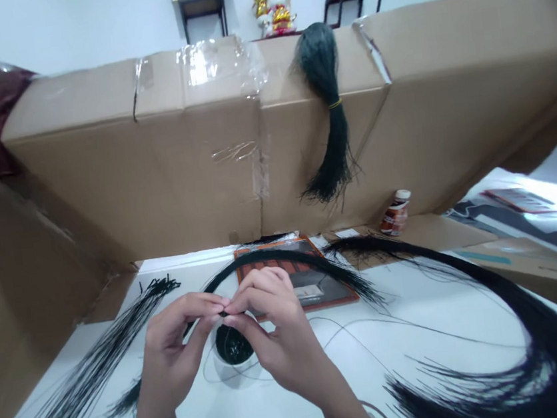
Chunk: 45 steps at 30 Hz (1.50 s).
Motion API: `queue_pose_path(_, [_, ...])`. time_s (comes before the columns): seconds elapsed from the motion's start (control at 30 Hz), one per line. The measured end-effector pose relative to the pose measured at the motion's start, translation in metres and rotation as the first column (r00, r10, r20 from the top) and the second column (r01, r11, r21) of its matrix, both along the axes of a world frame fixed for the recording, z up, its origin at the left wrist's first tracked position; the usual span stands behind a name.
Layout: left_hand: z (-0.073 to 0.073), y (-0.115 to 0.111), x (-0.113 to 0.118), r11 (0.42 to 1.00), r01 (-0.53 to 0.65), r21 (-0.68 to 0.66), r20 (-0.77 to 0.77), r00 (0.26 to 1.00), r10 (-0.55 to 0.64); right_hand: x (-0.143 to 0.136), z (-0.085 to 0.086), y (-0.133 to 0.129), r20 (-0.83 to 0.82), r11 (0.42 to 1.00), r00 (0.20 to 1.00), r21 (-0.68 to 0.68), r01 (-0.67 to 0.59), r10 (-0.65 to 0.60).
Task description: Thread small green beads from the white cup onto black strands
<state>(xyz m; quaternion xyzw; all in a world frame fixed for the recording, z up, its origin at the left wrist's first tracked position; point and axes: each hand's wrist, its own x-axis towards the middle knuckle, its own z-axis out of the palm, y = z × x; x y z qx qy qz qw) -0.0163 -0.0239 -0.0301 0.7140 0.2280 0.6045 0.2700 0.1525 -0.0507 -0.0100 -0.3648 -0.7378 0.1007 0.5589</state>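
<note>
My left hand (171,345) and my right hand (279,326) meet fingertip to fingertip over the table, both in a pinch. Between them a tiny dark bit of a thin strand shows, mostly covered by the fingers. Right below stands a white cup (221,368) with small dark green pieces (233,343) inside. Fine loose strands (352,325) loop around the cup and off to the right. Behind my hands a curved bundle of dark green strands (284,256) lies across an orange-edged flat box (318,288).
Straight dark strands (95,364) lie at the left, a thick black bundle (533,321) at the right. A tied green bundle (328,89) hangs over the cardboard wall (194,178). A brown bottle with a white cap (396,213) stands at its foot.
</note>
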Motion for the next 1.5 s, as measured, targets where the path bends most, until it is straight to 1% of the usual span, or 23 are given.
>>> queue_pose_path(0.17, [0.003, -0.007, 0.007, 1.0, 0.01, 0.004, 0.04, 0.999, -0.01, -0.002, -0.001, -0.007, 0.001, 1.0, 1.0, 0.023, 0.019, -0.019])
queue_pose_path(0.27, [0.002, -0.005, 0.012, 0.994, 0.089, 0.065, 0.058, 0.994, -0.093, -0.003, -0.003, -0.009, -0.023, 0.997, 0.999, 0.07, 0.034, -0.032])
queue_pose_path(0.33, [0.002, -0.004, 0.013, 0.987, 0.13, 0.093, 0.098, 0.985, -0.139, -0.005, -0.004, -0.009, -0.047, 0.996, 0.999, 0.089, 0.029, -0.025])
queue_pose_path(0.4, [0.003, -0.005, 0.013, 0.984, 0.155, 0.085, 0.133, 0.977, -0.165, -0.006, -0.004, -0.009, -0.081, 0.996, 0.996, 0.09, -0.017, 0.024])
queue_pose_path(0.47, [0.006, -0.009, 0.011, 0.981, 0.186, 0.056, 0.123, 0.974, -0.191, -0.007, -0.004, -0.009, -0.119, 0.991, 0.986, 0.082, -0.104, 0.114])
queue_pose_path(0.57, [0.009, -0.016, 0.009, 0.978, 0.207, 0.013, 0.099, 0.973, -0.208, -0.004, -0.001, -0.011, -0.145, 0.97, 0.959, 0.056, -0.238, 0.243])
queue_pose_path(0.67, [0.012, -0.023, 0.012, 0.977, 0.21, -0.036, 0.095, 0.974, -0.206, 0.004, 0.003, -0.014, -0.132, 0.954, 0.946, -0.008, -0.3, 0.296])
queue_pose_path(0.77, [0.014, -0.028, 0.016, 0.974, 0.205, -0.099, 0.057, 0.978, -0.201, 0.015, 0.005, -0.015, -0.078, 0.942, 0.944, -0.08, -0.326, 0.32])
queue_pose_path(0.83, [0.015, -0.033, 0.02, 0.981, 0.151, -0.12, -0.013, 0.988, -0.154, 0.024, 0.006, -0.015, -0.032, 0.94, 0.949, -0.125, -0.316, 0.315])
queue_pose_path(0.9, [0.016, -0.039, 0.023, 0.993, 0.037, -0.113, -0.109, 0.993, -0.049, 0.031, 0.007, -0.015, 0.01, 0.947, 0.96, -0.163, -0.276, 0.281])
queue_pose_path(0.97, [0.017, -0.042, 0.027, 0.992, -0.096, -0.08, -0.19, 0.979, 0.08, 0.036, 0.007, -0.015, 0.053, 0.957, 0.969, -0.177, -0.229, 0.241])
queue_pose_path(1.03, [0.017, -0.044, 0.029, 0.984, -0.17, -0.052, -0.214, 0.964, 0.155, 0.038, 0.008, -0.016, 0.081, 0.964, 0.973, -0.174, -0.199, 0.216])
queue_pose_path(1.17, [0.016, -0.042, 0.029, 0.982, -0.178, -0.055, -0.212, 0.964, 0.163, 0.036, 0.007, -0.015, 0.065, 0.974, 0.979, -0.137, -0.182, 0.192])
queue_pose_path(1.33, [0.019, -0.048, 0.019, 0.972, -0.235, -0.003, -0.239, 0.944, 0.228, 0.029, 0.005, -0.016, 0.04, 0.968, 0.969, -0.06, -0.242, 0.245])
queue_pose_path(1.5, [0.022, -0.061, 0.011, 0.947, -0.305, 0.104, -0.252, 0.913, 0.322, 0.02, 0.009, -0.028, 0.129, 0.989, 0.98, -0.005, -0.15, 0.15])
